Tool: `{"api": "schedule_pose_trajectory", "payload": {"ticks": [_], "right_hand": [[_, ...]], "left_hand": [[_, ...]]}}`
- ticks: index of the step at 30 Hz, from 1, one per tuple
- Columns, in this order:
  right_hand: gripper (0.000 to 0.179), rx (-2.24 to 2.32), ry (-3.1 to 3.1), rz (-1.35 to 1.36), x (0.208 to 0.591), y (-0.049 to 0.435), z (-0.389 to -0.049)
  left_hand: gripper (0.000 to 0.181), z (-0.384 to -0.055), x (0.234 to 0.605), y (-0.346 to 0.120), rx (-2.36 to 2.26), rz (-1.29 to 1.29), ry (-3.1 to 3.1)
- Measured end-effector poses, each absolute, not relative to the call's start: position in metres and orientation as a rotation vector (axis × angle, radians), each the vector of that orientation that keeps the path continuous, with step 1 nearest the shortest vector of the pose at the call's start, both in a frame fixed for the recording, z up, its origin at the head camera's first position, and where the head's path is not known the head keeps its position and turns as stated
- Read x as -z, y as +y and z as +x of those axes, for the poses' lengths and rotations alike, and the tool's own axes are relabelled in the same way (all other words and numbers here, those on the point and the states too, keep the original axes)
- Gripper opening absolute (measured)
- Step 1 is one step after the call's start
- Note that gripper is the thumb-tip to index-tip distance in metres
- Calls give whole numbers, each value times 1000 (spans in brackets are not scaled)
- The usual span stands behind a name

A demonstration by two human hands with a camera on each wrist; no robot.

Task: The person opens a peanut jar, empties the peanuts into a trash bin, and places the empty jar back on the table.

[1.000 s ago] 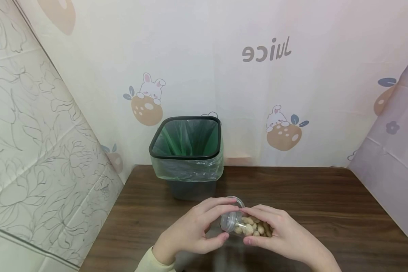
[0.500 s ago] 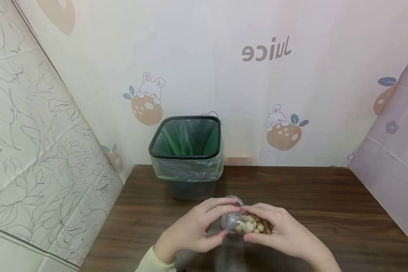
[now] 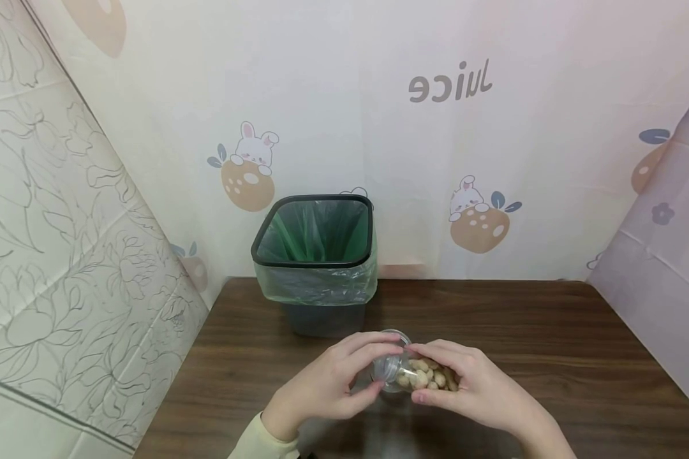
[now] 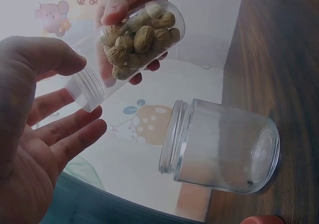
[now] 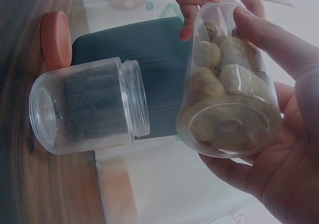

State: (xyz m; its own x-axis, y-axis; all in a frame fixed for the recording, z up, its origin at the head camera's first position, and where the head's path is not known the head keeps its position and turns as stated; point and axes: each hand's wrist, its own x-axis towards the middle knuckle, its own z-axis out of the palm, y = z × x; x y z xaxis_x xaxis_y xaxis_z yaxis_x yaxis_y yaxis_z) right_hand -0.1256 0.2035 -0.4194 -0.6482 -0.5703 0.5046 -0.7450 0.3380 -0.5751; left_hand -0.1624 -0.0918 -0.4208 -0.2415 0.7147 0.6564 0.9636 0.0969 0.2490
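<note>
My right hand [image 3: 479, 386] grips a clear plastic jar [image 5: 229, 127] holding several peanuts in their shells [image 4: 144, 39]. The jar lies tilted on its side in the air, its ribbed clear cap [image 4: 90, 88] towards my left hand [image 3: 333, 379]. Thumb and fingertips of the left hand pinch that cap from opposite sides. Below both hands, an uncovered glass jar [image 4: 229, 144] stands upright on the wooden table; in the head view the hands and the plastic jar hide most of it.
A dark bin [image 3: 324, 322] with a green liner stands behind the hands, to the left. An orange lid [image 5: 56, 40] lies on the table [image 3: 494, 319] beside the glass jar. Printed curtains [image 3: 413, 159] close off the back and sides.
My left thumb has shifted slightly upward to the cap's edge. The peanut jar has moved only a little, and my right hand stays around it.
</note>
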Motion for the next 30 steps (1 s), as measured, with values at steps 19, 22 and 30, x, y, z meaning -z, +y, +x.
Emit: {"api": "schedule_pose_trajectory", "payload": {"ticks": [19, 22, 30], "right_hand": [[62, -1128, -2447, 1076, 422, 202, -127], [62, -1101, -2450, 1062, 423, 202, -127], [62, -1062, -2436, 1065, 426, 201, -128]], "left_hand": [[61, -167, 429, -91, 929, -1585, -2097], [61, -168, 431, -90, 941, -1579, -2103], [61, -169, 435, -89, 993, -1556, -2137]]}}
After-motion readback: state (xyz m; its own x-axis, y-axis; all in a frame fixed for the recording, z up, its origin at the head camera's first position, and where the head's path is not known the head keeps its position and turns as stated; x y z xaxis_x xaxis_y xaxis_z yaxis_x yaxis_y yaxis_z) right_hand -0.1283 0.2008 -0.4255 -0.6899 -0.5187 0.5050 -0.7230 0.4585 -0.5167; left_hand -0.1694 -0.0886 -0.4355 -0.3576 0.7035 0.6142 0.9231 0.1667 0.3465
